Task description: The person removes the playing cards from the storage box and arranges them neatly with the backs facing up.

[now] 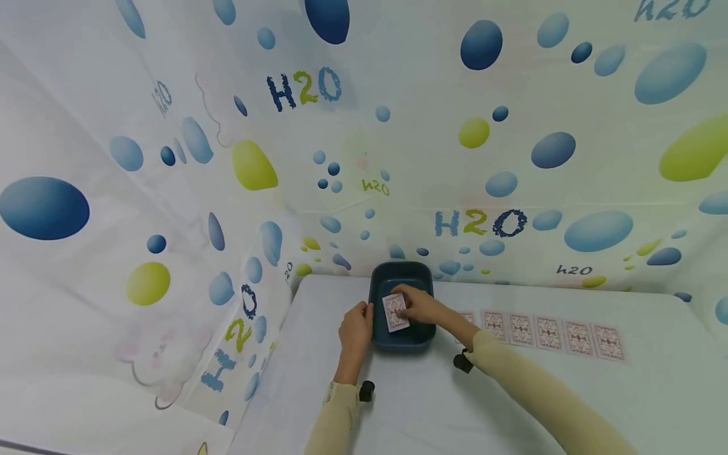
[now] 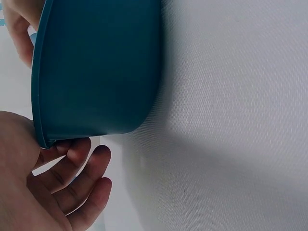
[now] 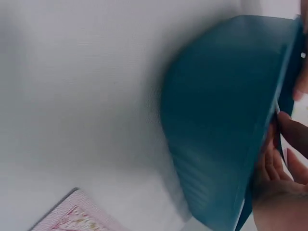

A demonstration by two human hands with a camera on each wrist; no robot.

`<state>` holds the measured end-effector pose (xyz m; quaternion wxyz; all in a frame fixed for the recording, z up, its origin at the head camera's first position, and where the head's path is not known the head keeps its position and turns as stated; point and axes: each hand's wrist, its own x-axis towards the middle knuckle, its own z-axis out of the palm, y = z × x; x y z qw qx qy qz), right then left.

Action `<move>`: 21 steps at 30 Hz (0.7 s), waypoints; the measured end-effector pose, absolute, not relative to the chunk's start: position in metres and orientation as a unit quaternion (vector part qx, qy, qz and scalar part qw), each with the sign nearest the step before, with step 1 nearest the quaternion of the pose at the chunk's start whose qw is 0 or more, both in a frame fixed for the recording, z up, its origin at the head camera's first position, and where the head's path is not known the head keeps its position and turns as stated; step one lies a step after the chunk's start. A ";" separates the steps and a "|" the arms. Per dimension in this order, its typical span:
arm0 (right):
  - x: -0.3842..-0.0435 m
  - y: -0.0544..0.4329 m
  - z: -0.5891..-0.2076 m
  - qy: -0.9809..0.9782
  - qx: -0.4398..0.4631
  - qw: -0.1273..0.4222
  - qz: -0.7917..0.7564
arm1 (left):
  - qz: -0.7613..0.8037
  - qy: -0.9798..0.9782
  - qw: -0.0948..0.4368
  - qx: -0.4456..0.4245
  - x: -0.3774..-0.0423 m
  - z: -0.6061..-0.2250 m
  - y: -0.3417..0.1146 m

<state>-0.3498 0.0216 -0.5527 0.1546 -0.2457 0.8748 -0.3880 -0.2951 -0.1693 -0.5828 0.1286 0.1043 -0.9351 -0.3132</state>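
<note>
A dark teal plastic basin (image 1: 402, 346) stands on the white-covered table, near its back edge. At its left side my left hand (image 1: 356, 325) grips the rim, with the fingers curled against the outer wall in the left wrist view. Over the basin's opening, my right hand (image 1: 419, 306) pinches a playing card (image 1: 391, 321) with a red-and-white patterned back, held tilted. Whether it is one card or several together, I cannot tell. The basin's wall (image 3: 221, 106) hides part of the right fingers in the right wrist view.
Several face-down playing cards (image 1: 548, 332) lie in a row right of the basin, the leftmost partly behind the right forearm. A white curtain (image 1: 398, 145) printed with blue and green drops hangs behind the table (image 1: 643, 392). Both wrists carry small black cameras (image 1: 366, 391).
</note>
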 end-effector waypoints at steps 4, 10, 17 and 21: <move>-0.348 0.040 -0.549 0.838 -0.250 0.180 -0.450 | -0.306 -0.937 0.133 0.105 -0.296 -0.581 -0.169; -0.343 0.074 -0.546 0.794 -0.248 0.208 -0.514 | -0.307 -0.937 0.132 0.102 -0.294 -0.577 -0.168; -0.333 0.122 -0.543 0.791 -0.243 0.199 -0.525 | -0.307 -0.936 0.142 0.096 -0.290 -0.574 -0.166; -0.329 0.150 -0.542 0.799 -0.238 0.189 -0.519 | -0.309 -0.935 0.143 0.098 -0.288 -0.574 -0.166</move>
